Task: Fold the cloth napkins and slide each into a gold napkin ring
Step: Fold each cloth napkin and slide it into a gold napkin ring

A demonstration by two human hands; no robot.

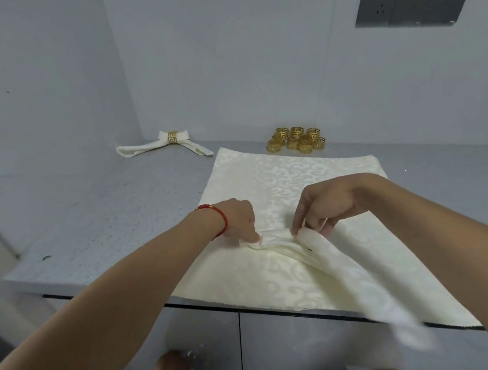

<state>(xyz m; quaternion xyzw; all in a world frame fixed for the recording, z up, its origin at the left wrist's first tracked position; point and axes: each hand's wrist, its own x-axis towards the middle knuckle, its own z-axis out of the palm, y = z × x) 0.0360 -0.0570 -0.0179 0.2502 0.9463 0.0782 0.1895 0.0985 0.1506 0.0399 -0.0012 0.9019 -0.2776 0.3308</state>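
A cream patterned cloth napkin (pixel 290 177) lies spread on the grey counter (pixel 112 204). Its near right part is lifted and bunched into a ridge at the middle. My left hand (pixel 239 220), with a red cord on the wrist, pinches the left end of that bunched fold. My right hand (pixel 326 203) pinches the right end, where the cloth curls into a roll. A cluster of several gold napkin rings (pixel 297 140) stands behind the napkin near the wall. One finished napkin in a gold ring (pixel 172 141) lies at the back left.
The napkin's front edge hangs over the counter's front edge (pixel 207 306), above grey cabinet doors. White walls close the back and left. A dark socket panel (pixel 413 2) is on the back wall at the upper right.
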